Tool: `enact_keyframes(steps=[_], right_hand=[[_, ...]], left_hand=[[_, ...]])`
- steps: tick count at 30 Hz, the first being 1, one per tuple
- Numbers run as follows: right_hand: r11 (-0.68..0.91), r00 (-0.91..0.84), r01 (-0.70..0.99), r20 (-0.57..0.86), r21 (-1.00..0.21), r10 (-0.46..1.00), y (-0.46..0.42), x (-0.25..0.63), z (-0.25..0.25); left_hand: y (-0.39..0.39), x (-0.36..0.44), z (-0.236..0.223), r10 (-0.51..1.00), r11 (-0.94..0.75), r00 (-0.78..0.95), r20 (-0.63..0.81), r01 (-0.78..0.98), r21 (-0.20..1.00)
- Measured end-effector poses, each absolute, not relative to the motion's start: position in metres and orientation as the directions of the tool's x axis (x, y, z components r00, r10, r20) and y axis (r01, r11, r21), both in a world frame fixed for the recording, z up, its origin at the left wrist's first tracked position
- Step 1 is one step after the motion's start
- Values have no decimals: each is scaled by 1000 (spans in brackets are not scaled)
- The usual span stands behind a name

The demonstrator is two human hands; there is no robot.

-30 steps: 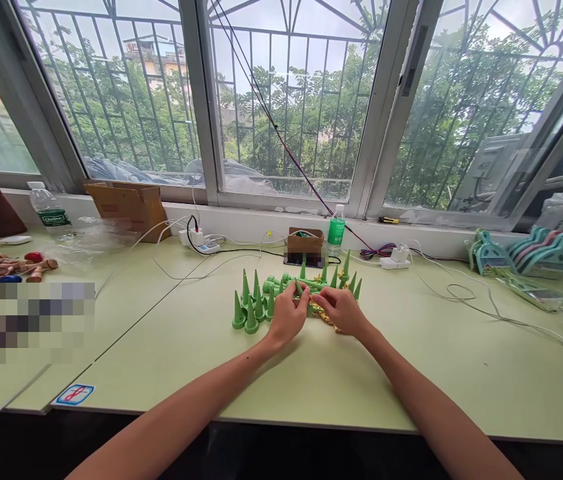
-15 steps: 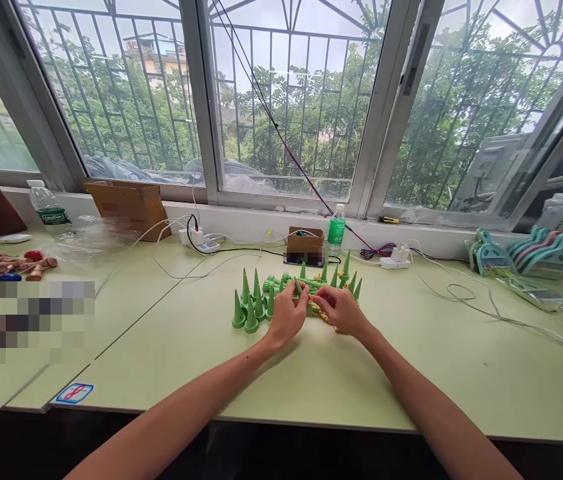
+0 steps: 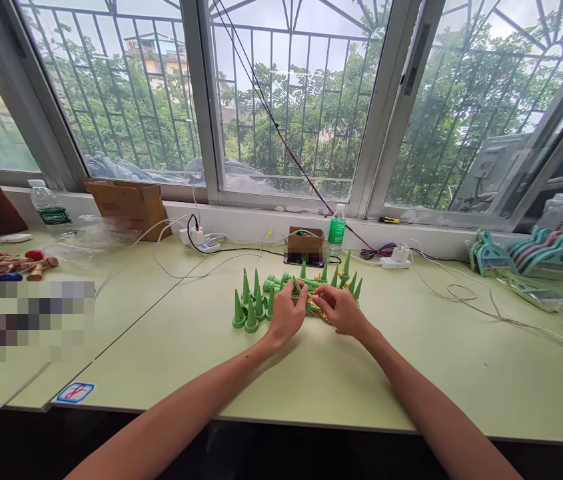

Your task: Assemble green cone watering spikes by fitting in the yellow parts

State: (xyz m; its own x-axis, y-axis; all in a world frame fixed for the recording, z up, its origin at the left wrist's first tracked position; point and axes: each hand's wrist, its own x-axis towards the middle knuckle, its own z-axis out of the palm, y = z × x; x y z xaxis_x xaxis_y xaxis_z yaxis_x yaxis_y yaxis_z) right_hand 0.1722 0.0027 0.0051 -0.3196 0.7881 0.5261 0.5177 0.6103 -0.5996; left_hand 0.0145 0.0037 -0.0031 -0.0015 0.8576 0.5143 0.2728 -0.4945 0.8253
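My left hand [image 3: 288, 312] is closed around a green plastic watering spike [image 3: 296, 286], its pointed tip slanting up past the fingers. Close beside it, my right hand [image 3: 339, 308] pinches thumb and forefinger together near the spike's lower end; what is between them is too small to make out. Several green spikes [image 3: 251, 316] stand upright on their round caps left of my hands. More spikes [image 3: 345, 267] stand behind and to the right. Other green pieces lie flat in the middle, partly covered by my hands. Small yellow parts [image 3: 322, 316] are scattered under and around my right hand.
Behind the spikes stand a small brown box [image 3: 306, 240] and a green-labelled bottle [image 3: 336, 228]. White cables and a power strip [image 3: 395, 263] run along the window side. Pastel dustpan-like pieces [image 3: 544, 253] sit at right; wooden toys [image 3: 6, 265] and a cardboard box [image 3: 128, 207] at left.
The spike in my left hand has tilted slightly. Both hands otherwise keep nearly the same place, and the things on the table have not moved.
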Motion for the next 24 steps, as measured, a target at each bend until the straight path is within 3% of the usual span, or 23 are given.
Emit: enact_keyframes(steps=[24], right_hand=[[600,-300,558,535,-573,790,12,175,-4]], left_hand=[[0,16,-2,854,-512,42,518,247,823]])
